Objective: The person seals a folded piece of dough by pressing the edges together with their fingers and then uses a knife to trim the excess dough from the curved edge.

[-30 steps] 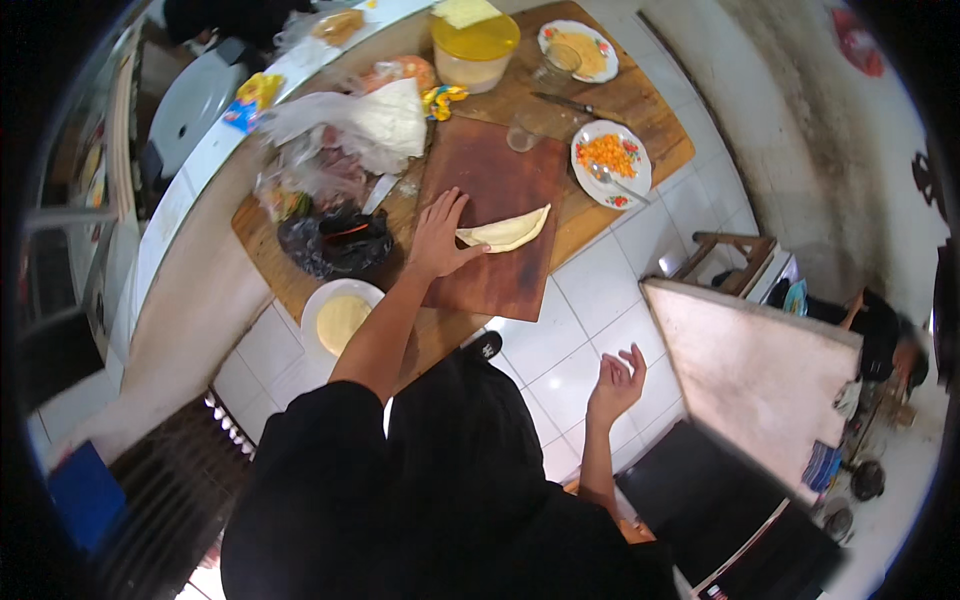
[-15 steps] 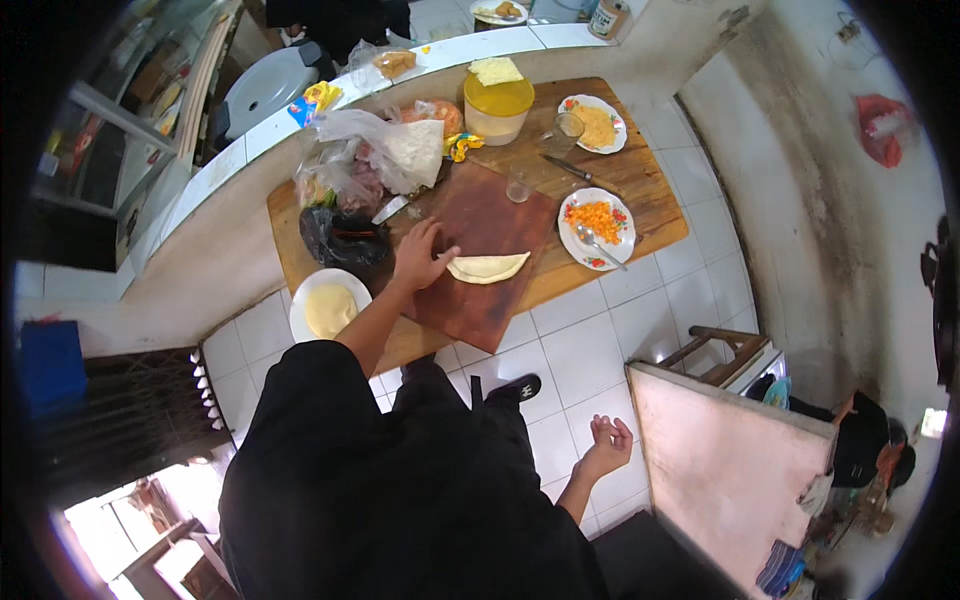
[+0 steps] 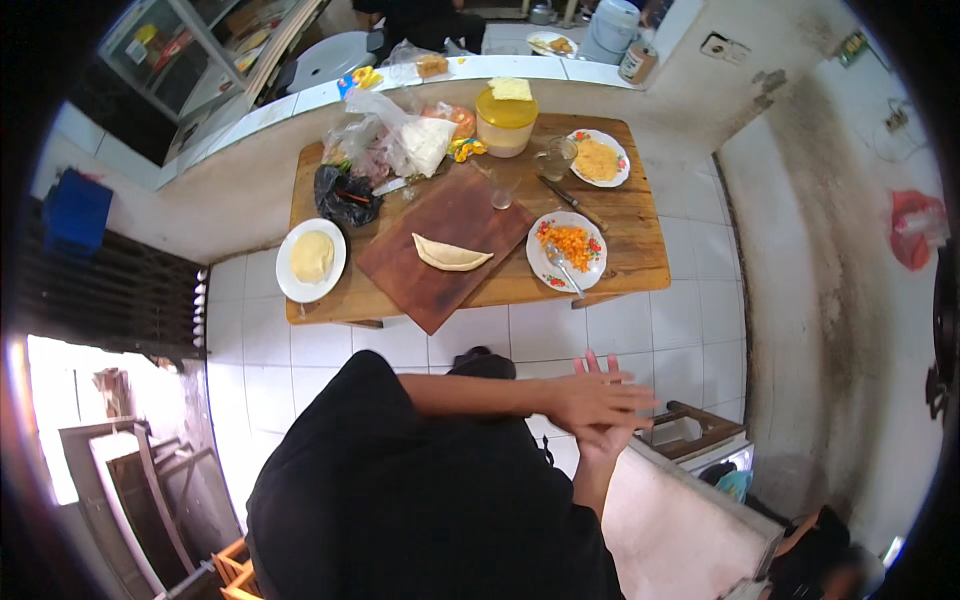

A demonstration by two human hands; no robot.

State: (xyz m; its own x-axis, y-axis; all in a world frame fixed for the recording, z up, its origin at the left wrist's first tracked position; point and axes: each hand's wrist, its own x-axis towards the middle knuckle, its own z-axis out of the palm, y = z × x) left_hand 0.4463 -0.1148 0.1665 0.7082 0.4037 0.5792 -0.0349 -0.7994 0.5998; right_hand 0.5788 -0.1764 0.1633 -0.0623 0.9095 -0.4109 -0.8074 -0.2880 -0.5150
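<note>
My left hand (image 3: 588,403) reaches across to the right and lies over my right hand (image 3: 602,441). Their palms meet away from the table, fingers stretched out and slightly smeared by motion. Neither hand holds anything visible; most of the right palm is hidden. A folded half-moon pastry (image 3: 450,254) of pale dough rests on the reddish-brown cutting board (image 3: 425,295). Left of the board stands a white plate (image 3: 285,275) with a round of dough (image 3: 312,257). On its right, a flowered plate (image 3: 540,265) carries diced orange food (image 3: 570,240) and a spoon (image 3: 564,268).
The wooden table (image 3: 640,250) also bears a small glass (image 3: 502,198), a knife (image 3: 558,190), a glass mug (image 3: 556,158), a plate of yellow food (image 3: 598,160), a yellow-lidded tub (image 3: 506,118) and plastic bags (image 3: 425,145). A low wall (image 3: 690,520) stands at lower right. Someone in black sits beyond the counter.
My left hand has left the board beside the pastry and moved right onto my right hand. The right hand has risen toward it. The view has shifted, and the pastry appears tilted differently.
</note>
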